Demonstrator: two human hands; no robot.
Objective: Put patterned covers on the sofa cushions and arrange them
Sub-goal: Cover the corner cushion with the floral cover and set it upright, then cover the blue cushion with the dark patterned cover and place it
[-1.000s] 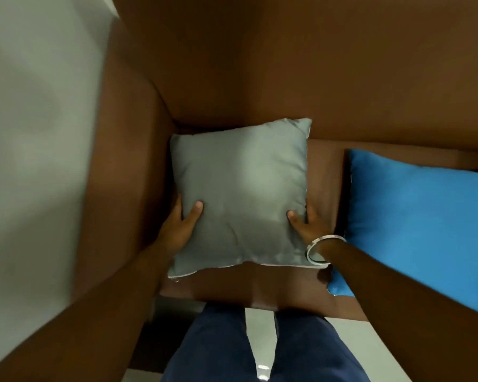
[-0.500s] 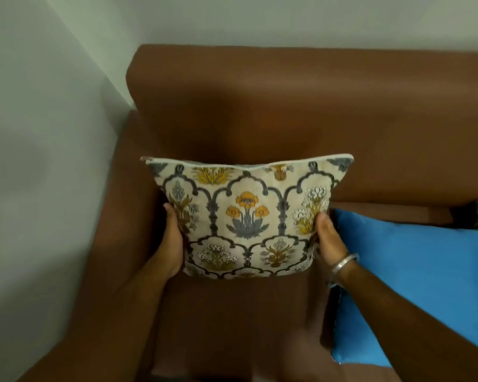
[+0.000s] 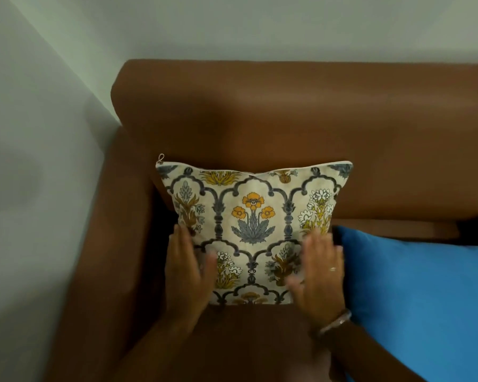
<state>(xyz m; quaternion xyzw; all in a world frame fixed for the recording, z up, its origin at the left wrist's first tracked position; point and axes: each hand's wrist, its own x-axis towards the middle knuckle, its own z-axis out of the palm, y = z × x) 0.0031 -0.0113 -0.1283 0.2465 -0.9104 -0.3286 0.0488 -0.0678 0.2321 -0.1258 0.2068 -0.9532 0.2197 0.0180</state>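
- Patterned cushion (image 3: 253, 216): square, cream floral cloth, propped against smooth brown sofa (image 3: 287, 111).
- Left hand (image 3: 186, 271) and right hand (image 3: 319, 274): flat, fingers spread on its front.
- Blue cushion (image 3: 420, 293): plain, just beside.

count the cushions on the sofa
2 for sure: the patterned cushion stands against the sofa back in the corner under both hands, and the blue cushion lies right of it. A dark shape at the right edge may be a third.

A home living room: a brown sofa (image 3: 287, 111) stands in the corner of plain pale walls (image 3: 39, 133) beyond the hands, with a blue cushion (image 3: 420, 293) right of them.
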